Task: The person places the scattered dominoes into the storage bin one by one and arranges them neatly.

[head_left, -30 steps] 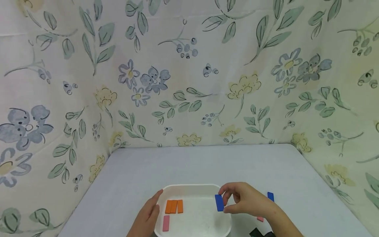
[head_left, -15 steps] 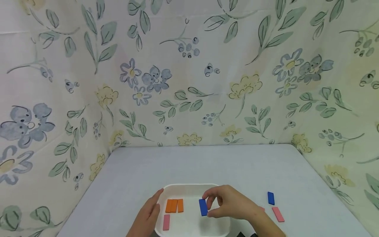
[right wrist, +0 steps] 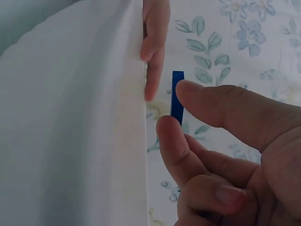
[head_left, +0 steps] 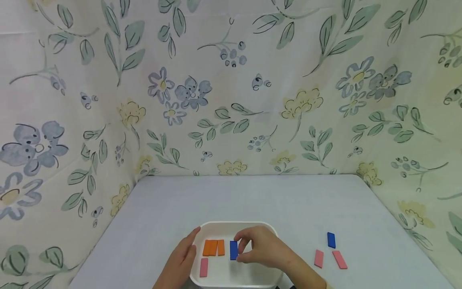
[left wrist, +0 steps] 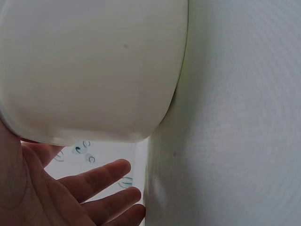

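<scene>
My right hand [head_left: 261, 247] pinches a thin blue rectangular tile [head_left: 234, 250] between thumb and fingers, over the white tray [head_left: 238, 285]. The right wrist view shows this blue tile [right wrist: 177, 96] edge-on between thumb and fingertips, above the rim. My left hand [head_left: 179, 259] rests against the tray's left side. In the left wrist view, the left hand [left wrist: 80, 193] has its fingers extended beside the tray's outer wall [left wrist: 94, 80]. Inside the tray, several orange tiles [head_left: 213, 247] lie in a row at the back left, with a pink tile [head_left: 203, 267] in front of them.
On the table [head_left: 173, 204], right of the tray, lie a blue tile [head_left: 331, 240] and two pink ones, a near pink tile [head_left: 319, 259] and a farther-right pink tile [head_left: 339, 259]. A floral cloth [head_left: 231, 100] hangs behind and along the sides.
My right hand has carried the blue tile leftward, from the tray's right rim to beside the orange tiles. Tiles on the table's right have come into fuller view. The left hand stays at the tray.
</scene>
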`<state>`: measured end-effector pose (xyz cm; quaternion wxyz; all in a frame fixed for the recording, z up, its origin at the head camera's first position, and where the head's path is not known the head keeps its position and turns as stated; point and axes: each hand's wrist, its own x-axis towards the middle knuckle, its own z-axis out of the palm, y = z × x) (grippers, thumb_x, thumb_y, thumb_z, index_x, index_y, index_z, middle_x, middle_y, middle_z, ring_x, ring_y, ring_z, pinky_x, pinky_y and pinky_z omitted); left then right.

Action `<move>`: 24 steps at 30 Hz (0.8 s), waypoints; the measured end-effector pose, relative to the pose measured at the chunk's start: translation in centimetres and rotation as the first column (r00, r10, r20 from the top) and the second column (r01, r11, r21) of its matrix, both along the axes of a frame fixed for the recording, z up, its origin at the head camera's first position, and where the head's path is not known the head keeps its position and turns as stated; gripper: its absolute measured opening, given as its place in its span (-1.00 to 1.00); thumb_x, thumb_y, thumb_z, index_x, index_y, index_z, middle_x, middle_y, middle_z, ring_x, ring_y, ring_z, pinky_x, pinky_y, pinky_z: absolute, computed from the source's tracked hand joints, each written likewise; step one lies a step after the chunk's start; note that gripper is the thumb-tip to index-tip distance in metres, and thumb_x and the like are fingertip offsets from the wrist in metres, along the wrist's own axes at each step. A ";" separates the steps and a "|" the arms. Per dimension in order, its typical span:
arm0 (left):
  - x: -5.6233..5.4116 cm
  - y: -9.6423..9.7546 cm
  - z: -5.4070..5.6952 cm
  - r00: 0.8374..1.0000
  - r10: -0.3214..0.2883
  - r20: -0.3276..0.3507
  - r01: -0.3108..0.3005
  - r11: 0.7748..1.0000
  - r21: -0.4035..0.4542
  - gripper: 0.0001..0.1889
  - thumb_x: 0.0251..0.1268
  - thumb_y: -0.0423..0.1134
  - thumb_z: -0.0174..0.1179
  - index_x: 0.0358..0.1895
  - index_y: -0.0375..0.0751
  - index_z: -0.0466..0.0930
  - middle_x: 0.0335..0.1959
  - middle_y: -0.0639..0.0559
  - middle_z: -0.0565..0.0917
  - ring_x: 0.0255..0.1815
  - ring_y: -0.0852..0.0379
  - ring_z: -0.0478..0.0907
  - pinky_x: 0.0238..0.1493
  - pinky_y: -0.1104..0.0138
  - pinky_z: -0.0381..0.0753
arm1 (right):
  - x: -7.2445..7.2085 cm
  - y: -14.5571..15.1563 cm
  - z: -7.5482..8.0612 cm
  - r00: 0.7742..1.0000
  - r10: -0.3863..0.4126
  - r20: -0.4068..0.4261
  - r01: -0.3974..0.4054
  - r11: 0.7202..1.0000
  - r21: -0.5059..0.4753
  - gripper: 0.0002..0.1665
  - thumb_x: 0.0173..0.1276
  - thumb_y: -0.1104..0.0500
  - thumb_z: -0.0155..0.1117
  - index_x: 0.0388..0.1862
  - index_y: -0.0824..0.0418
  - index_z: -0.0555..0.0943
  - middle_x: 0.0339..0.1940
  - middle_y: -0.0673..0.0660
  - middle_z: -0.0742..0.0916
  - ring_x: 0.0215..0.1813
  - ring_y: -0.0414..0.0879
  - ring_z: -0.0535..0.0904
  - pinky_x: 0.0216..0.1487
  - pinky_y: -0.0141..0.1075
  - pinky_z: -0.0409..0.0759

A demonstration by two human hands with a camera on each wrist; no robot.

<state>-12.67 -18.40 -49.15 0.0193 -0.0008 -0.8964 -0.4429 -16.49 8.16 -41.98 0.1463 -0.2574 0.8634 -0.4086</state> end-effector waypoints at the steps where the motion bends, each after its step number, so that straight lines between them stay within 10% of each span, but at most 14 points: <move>1: 0.0 0.0 0.0 1.000 0.001 -0.003 -0.001 1.000 -0.003 -0.50 0.60 -0.23 -0.07 0.54 0.05 0.27 0.43 -0.02 0.41 0.41 -0.10 0.35 0.34 -0.11 0.38 | 0.1 -0.4 -0.1 1.000 -0.014 0.007 0.014 1.000 0.008 -0.58 0.04 0.09 0.63 -0.09 0.05 0.72 -0.48 -0.19 0.67 -0.38 -0.18 0.51 -0.38 -0.39 0.62; 16: 0.3 -0.1 0.1 1.000 -0.015 0.000 0.015 1.000 0.016 -0.50 0.61 -0.18 -0.05 0.54 0.05 0.26 0.44 -0.05 0.39 0.40 -0.16 0.36 0.32 -0.11 0.39 | 1.4 -5.5 -2.9 0.995 -0.049 -0.091 0.054 0.997 0.056 -0.64 -0.10 0.11 0.65 -0.29 0.07 0.69 -0.61 -0.23 0.57 -0.49 -0.31 0.43 -0.41 -0.42 0.46; 24: 0.3 -0.2 0.0 0.999 -0.033 0.014 0.033 0.999 0.019 -0.49 0.63 -0.13 -0.08 0.56 0.11 0.23 0.45 -0.03 0.38 0.40 -0.15 0.37 0.32 -0.11 0.40 | 1.4 -6.8 -4.0 0.988 -0.019 -0.153 0.057 0.967 0.247 -0.62 -0.10 0.00 0.67 -0.30 0.04 0.71 -0.64 -0.20 0.51 -0.52 -0.30 0.40 -0.44 -0.39 0.41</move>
